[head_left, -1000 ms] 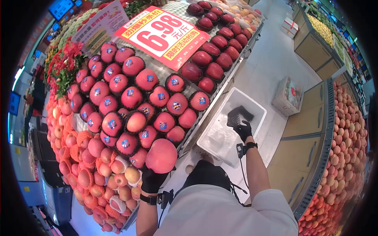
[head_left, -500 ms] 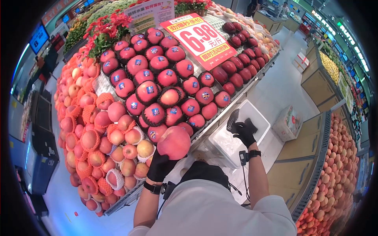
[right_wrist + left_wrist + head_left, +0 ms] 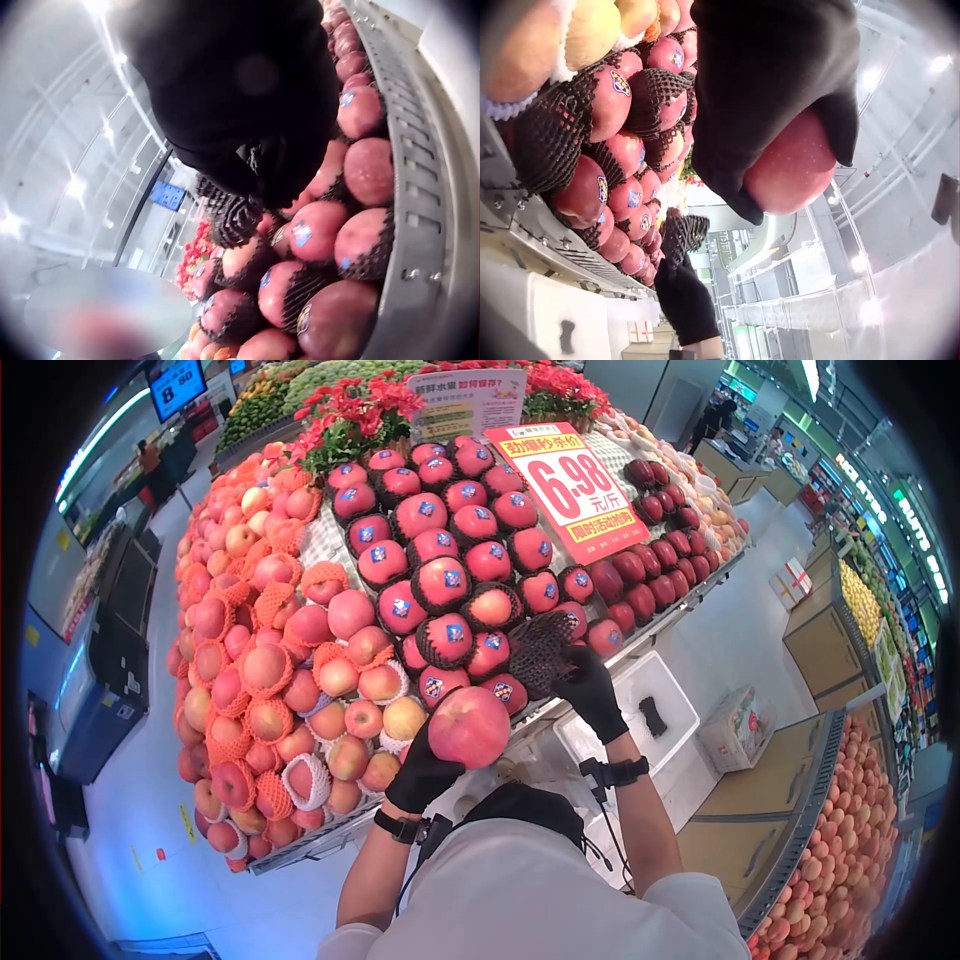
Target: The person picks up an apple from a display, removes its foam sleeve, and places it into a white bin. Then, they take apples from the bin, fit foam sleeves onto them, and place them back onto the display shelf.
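Observation:
My black-gloved left hand [image 3: 424,772] holds a large red apple [image 3: 469,728] in front of the fruit display. In the left wrist view, fingers and thumb curl round this apple [image 3: 791,169]. The gloved right hand [image 3: 592,695] pinches a black foam net sleeve [image 3: 540,650] over the display's front edge. That net [image 3: 231,217] hangs from the fingertips in the right wrist view. Behind both hands lie rows of stickered red apples [image 3: 437,582], many in black nets. Below the right hand stands a white foam box [image 3: 682,745] with another black net [image 3: 652,716] inside.
Apples in orange and white nets [image 3: 265,665] are heaped at the left. A price sign [image 3: 570,490] stands among the apples. A metal rail [image 3: 420,187] edges the display. A clear bin [image 3: 738,728] sits on the floor, with a peach stand [image 3: 815,840] at the right.
The right hand has risen from the white box to the display edge, bringing a black net. The left hand still holds the apple. The head view has shifted left.

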Demonstrator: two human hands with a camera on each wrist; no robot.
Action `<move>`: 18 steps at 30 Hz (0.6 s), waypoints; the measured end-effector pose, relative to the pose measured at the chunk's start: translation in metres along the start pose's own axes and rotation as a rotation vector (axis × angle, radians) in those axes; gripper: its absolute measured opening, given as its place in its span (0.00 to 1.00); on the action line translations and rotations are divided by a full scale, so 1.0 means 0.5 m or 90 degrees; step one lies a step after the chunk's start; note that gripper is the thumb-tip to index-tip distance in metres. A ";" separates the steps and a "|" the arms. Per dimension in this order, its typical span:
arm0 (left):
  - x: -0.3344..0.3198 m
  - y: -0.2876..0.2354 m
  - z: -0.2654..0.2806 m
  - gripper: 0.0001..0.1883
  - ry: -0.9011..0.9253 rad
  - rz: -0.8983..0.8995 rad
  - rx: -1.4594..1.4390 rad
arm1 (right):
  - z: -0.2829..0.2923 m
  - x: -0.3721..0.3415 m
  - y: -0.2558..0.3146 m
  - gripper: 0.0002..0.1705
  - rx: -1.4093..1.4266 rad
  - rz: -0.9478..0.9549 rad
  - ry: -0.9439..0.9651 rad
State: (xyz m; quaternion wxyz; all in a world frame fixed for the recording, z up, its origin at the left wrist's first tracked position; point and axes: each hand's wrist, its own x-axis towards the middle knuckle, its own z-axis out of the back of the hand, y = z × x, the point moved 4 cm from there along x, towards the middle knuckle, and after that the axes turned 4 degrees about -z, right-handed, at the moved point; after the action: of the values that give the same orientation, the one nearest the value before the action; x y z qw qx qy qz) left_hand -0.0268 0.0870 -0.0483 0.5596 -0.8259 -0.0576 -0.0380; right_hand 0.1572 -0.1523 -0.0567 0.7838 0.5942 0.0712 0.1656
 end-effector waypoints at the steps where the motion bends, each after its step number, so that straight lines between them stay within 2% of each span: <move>1: 0.003 -0.017 -0.008 0.38 0.013 -0.013 0.055 | -0.016 -0.006 0.044 0.31 -0.015 0.030 0.018; 2: 0.003 -0.028 -0.015 0.35 0.025 -0.026 0.109 | -0.031 -0.010 0.078 0.31 -0.031 0.060 0.036; 3: 0.002 -0.025 -0.014 0.35 0.014 -0.016 0.081 | -0.044 -0.014 0.088 0.30 0.022 0.021 0.070; 5: 0.005 -0.012 -0.008 0.35 -0.003 0.003 0.023 | -0.062 -0.022 0.105 0.29 -0.024 0.051 0.094; 6: 0.006 -0.008 0.000 0.39 0.001 -0.014 0.060 | -0.069 -0.028 0.114 0.29 -0.047 0.064 0.104; 7: 0.009 -0.005 0.011 0.43 0.007 -0.030 0.096 | -0.075 -0.041 0.138 0.27 -0.061 0.005 0.138; 8: 0.010 -0.004 0.018 0.47 0.015 -0.046 0.131 | -0.085 -0.046 0.133 0.26 -0.008 0.020 0.169; 10: 0.006 -0.011 0.018 0.43 0.030 -0.055 0.160 | -0.103 -0.054 0.137 0.24 0.093 0.051 0.228; 11: 0.003 -0.015 0.020 0.41 0.037 -0.060 0.175 | -0.103 -0.059 0.134 0.21 0.135 -0.038 0.246; 14: -0.014 0.065 0.067 0.32 -0.016 0.110 -0.314 | -0.083 -0.048 0.102 0.17 0.065 -0.040 0.207; 17: -0.033 0.139 0.090 0.28 -0.068 0.288 -0.801 | -0.074 -0.041 0.070 0.23 0.069 -0.064 0.211; 18: -0.031 0.116 0.070 0.28 0.008 0.254 -0.842 | -0.080 -0.045 0.075 0.26 0.138 -0.066 0.241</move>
State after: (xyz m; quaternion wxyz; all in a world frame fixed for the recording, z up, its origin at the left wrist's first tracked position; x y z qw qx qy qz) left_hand -0.0342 0.0974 -0.1164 -0.0653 -0.9882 0.1342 0.0337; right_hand 0.1172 -0.1148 -0.0342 0.6955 0.6288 0.2648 0.2253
